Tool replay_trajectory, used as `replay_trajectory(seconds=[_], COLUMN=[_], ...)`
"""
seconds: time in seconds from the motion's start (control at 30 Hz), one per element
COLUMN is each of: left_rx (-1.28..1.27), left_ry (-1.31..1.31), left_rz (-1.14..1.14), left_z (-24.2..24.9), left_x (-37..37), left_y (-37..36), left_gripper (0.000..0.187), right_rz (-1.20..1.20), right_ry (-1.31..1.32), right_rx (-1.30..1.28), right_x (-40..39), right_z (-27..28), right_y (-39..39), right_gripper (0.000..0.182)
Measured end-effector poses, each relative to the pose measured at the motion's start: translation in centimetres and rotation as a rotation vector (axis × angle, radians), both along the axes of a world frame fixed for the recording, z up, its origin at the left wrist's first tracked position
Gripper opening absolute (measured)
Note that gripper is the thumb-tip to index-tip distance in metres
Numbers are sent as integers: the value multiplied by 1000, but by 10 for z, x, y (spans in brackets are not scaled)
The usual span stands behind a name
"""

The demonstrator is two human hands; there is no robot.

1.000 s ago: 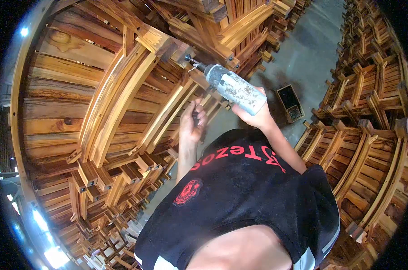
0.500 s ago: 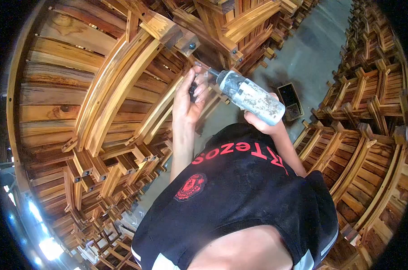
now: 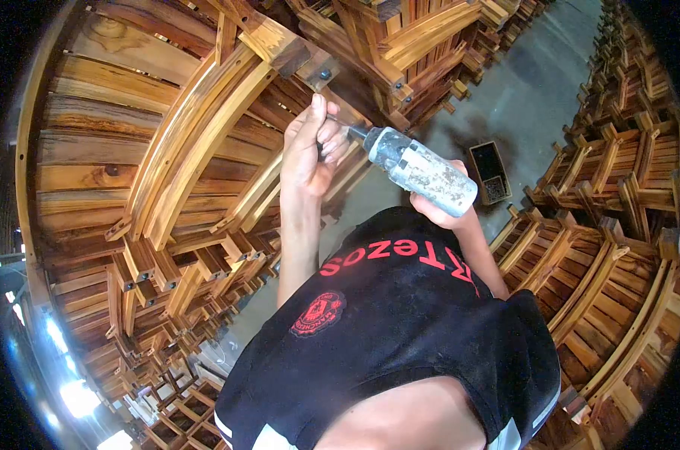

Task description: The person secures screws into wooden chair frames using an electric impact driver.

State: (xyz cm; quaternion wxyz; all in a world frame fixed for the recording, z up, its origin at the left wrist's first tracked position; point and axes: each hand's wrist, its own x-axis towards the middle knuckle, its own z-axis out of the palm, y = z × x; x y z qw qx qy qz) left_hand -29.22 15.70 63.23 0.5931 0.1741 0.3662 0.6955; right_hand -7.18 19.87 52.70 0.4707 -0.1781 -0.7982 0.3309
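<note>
My right hand (image 3: 437,212) is wrapped around a worn, paint-scuffed power drill (image 3: 430,176), whose bit points up and to the left. Close to the bit's tip is my left hand (image 3: 308,150), its fingers curled and the thumb pressed toward the fingertips. Something small and dark shows in the left palm, but I cannot make out what it is. Just above the left hand, a dark bolt head (image 3: 325,73) sits in the end of a wooden block on the slatted furniture piece (image 3: 107,112).
Stacked wooden furniture frames (image 3: 595,300) stand to the right, with more frames (image 3: 160,277) at the lower left. On the grey floor (image 3: 535,75) lies an open box (image 3: 488,172) with small dark parts in it.
My left hand has shifted slightly left and up, its fingers curled more around the tip of the bit. The drill stays nearly in place, while the whole view has tilted slightly.
</note>
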Motion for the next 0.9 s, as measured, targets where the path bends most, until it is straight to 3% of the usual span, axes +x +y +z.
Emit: replay_trajectory(seconds=[0.17,0.27,0.33,0.47,0.6,0.7,0.83,0.9], left_rx=[-41,-16,29,76,-184,-330,-211,-228], left_ry=[127,80,29,-225,-498,-509,-422,-257], left_rz=[139,101,44,-18,29,191,70,36], left_z=[9,14,16,16,-19,-27,-41,-44], left_x=[18,23,24,30,18,19,9,7], left_y=[-1,-2,-5,-16,-28,-27,-30,-31], left_gripper=[27,31,35,38,32,30,22,19], right_rz=[-9,70,114,123,114,185,262,288], right_ry=[43,7,69,99,188,184,233,229], right_rx=[12,-51,-180,-430,-591,-631,-614,-641], right_x=[-8,-6,-6,-3,-1,-1,-4,-4], right_z=[33,1,0,-7,-3,6,15,19], right_y=[-1,6,5,2,3,6,11,12], right_gripper=[16,36,35,31,26,23,19,19])
